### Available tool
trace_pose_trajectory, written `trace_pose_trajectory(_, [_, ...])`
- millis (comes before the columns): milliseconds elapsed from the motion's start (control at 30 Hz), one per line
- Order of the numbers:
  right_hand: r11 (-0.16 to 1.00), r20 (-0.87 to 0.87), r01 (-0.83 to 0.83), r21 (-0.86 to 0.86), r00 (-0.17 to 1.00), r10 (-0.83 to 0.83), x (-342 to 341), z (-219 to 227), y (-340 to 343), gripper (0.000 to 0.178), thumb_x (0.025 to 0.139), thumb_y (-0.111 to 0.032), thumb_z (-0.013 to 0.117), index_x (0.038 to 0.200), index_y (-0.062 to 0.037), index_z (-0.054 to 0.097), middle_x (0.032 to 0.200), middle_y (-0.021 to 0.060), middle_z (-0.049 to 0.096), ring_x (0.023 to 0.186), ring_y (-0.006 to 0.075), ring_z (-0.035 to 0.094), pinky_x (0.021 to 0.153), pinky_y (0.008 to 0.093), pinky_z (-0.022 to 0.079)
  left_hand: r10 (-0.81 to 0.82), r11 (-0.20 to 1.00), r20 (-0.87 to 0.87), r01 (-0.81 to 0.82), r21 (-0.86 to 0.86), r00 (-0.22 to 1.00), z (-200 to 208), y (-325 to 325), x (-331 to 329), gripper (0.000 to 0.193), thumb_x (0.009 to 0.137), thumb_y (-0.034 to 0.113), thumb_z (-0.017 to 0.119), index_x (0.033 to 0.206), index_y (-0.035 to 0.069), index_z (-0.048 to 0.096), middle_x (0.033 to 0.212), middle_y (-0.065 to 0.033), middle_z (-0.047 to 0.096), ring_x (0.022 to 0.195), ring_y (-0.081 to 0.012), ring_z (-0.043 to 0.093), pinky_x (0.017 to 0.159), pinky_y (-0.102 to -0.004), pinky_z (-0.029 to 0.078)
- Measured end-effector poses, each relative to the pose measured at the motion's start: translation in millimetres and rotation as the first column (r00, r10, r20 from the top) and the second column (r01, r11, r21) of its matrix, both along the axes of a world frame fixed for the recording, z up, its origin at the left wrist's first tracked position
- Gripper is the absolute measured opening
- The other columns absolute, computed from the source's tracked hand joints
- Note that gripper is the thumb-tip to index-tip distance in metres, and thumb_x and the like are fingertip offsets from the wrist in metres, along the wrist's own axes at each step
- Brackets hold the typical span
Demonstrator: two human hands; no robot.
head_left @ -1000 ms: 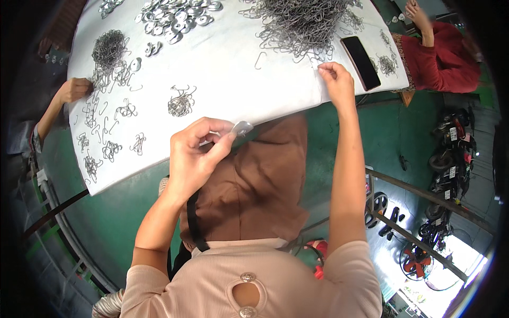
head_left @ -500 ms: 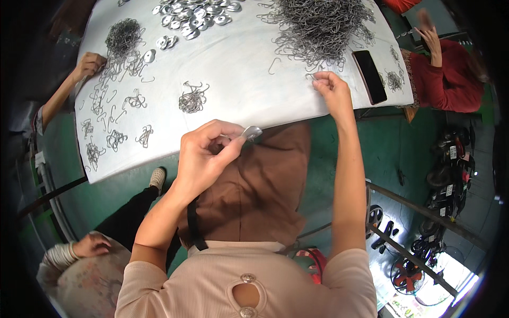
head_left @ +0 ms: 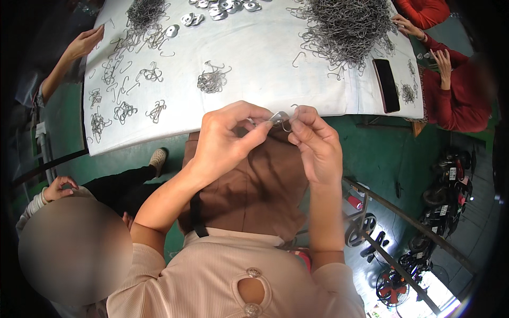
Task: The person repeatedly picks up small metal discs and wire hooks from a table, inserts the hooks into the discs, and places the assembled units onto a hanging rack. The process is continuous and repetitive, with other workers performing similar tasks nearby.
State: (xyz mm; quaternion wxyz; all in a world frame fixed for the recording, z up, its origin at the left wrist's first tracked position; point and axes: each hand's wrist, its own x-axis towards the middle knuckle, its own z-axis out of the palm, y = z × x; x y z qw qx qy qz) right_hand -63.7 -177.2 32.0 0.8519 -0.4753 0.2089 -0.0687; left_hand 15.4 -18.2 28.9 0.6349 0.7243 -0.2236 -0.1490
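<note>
Above my lap, just off the table's near edge, both hands meet. Between thumb and fingers my left hand (head_left: 233, 130) pinches a small shiny metal plate (head_left: 279, 117), shaped like the silvery pieces on the table. My right hand (head_left: 317, 139) is closed on a thin bent wire hook (head_left: 287, 126), which touches or passes into the plate; their exact contact is too small to tell. A small heap of hooks (head_left: 212, 79) lies on the table ahead of my left hand. Farther right is a large pile of hooks (head_left: 350, 32).
The white-covered table (head_left: 254, 69) also bears silvery plates (head_left: 225, 7), a black phone (head_left: 386, 85) and small hook bunches (head_left: 125, 112) at left. A co-worker's hand (head_left: 86, 42) holds a hook at the left edge. People in red (head_left: 458, 100) sit at right; another person is close at lower left.
My right hand has come from the table near the large pile to my left hand, bringing a hook to the plate. The view has shifted; the lower-left person's head has come into view.
</note>
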Motion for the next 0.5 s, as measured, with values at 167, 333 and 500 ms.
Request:
trace_pose_trajectory(167, [0.967,0.074,0.086,-0.240,0.995,-0.071,7,-6,14,0.006,0.081,0.000,0.068,0.086,0.0009,0.066,0.096,0.0015,0.051,0.082,0.0094,0.048,0.072,0.0223,0.040,-0.001,1.000,0.027,0.000,0.017,1.000,-1,0,-4,0.014,0.078,0.004,0.069,0.091,0.000,0.069,0.083,-0.0090,0.069,0.068,-0.0138,0.064,0.062,-0.0252,0.051])
trace_pose_trajectory(333, [0.853,0.211,0.250,-0.458,0.963,-0.169,3,-5,27,0.009,0.077,0.005,0.068,0.083,0.0007,0.064,0.097,0.0036,0.048,0.085,0.0110,0.050,0.075,0.0227,0.041,-0.031,0.998,0.255,0.015,0.066,0.967,-9,8,26,0.016,0.081,0.011,0.070,0.094,0.001,0.070,0.087,-0.0111,0.069,0.077,-0.0208,0.066,0.070,-0.0295,0.051])
trace_pose_trajectory(500, [0.834,0.222,0.248,-0.493,0.963,-0.154,-1,-7,30,0.011,0.076,0.006,0.069,0.084,-0.0003,0.063,0.098,0.0049,0.048,0.082,0.0114,0.048,0.072,0.0226,0.040,0.190,0.680,0.697,-0.605,0.415,0.692,-67,47,163,0.027,0.086,0.025,0.065,0.103,0.004,0.069,0.103,-0.0170,0.065,0.094,-0.0299,0.062,0.084,-0.0400,0.049])
